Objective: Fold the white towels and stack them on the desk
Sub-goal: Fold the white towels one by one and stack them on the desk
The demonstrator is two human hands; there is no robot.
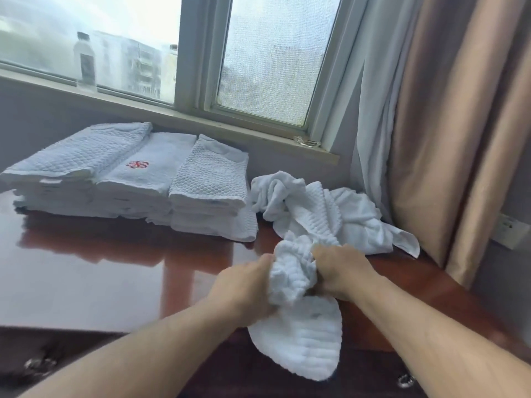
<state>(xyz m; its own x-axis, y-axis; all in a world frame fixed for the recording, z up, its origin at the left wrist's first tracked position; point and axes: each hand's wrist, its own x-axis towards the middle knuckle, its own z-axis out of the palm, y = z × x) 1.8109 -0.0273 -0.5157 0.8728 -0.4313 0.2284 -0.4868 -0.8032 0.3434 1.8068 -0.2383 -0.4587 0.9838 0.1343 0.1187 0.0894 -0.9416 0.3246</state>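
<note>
A crumpled white towel (298,320) hangs over the front edge of the glossy brown desk (115,268). My left hand (244,288) grips its bunched top from the left, and my right hand (339,271) grips it from the right. Behind my hands lies a loose heap of unfolded white towels (324,214). At the back left stand three stacks of folded white towels (132,179) side by side; the middle one shows a red embroidered mark (137,164).
A windowsill (172,116) runs behind the desk, with a clear plastic bottle (84,61) on it at the left. Sheer and beige curtains (448,139) hang at the right. A wall socket (510,231) sits low on the right wall.
</note>
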